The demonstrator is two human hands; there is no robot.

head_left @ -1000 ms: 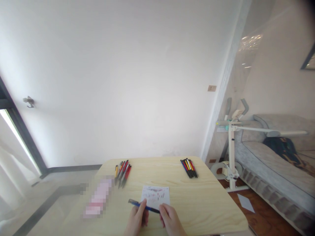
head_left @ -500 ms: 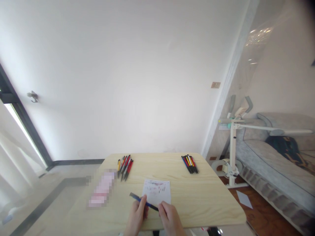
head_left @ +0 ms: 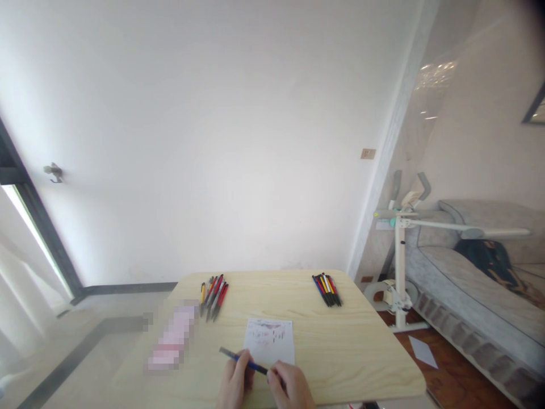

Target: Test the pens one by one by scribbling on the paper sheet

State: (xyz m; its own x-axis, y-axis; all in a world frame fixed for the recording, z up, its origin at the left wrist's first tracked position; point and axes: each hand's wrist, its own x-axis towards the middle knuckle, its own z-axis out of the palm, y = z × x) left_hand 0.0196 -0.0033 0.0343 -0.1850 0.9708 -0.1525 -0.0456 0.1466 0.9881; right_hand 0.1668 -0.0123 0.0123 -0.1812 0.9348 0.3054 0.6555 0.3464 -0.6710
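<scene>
A blue pen (head_left: pixel 255 367) with a grey end lies slantwise between my hands, above the near edge of a white sheet of paper (head_left: pixel 275 347). My left hand (head_left: pixel 236 376) is closed around the pen's middle, with the grey end sticking out to the left. At the pen's dark right end, my right hand (head_left: pixel 290 384) has its fingers curled and pinched on it; the very tip is hidden. Small reddish and dark pen marks cover the upper part of the paper.
On the pale wooden table (head_left: pixel 349 352), a group of red, grey and yellow pens (head_left: pixel 215 296) lies at the back left. Several multicoloured pens (head_left: pixel 327 290) lie side by side at the back right. A blurred pink item (head_left: pixel 172 339) is at the left edge.
Both hands and the blue pen have shifted slightly towards me relative to the paper. The right fingers look more curled. The camera view has tilted up a little.
</scene>
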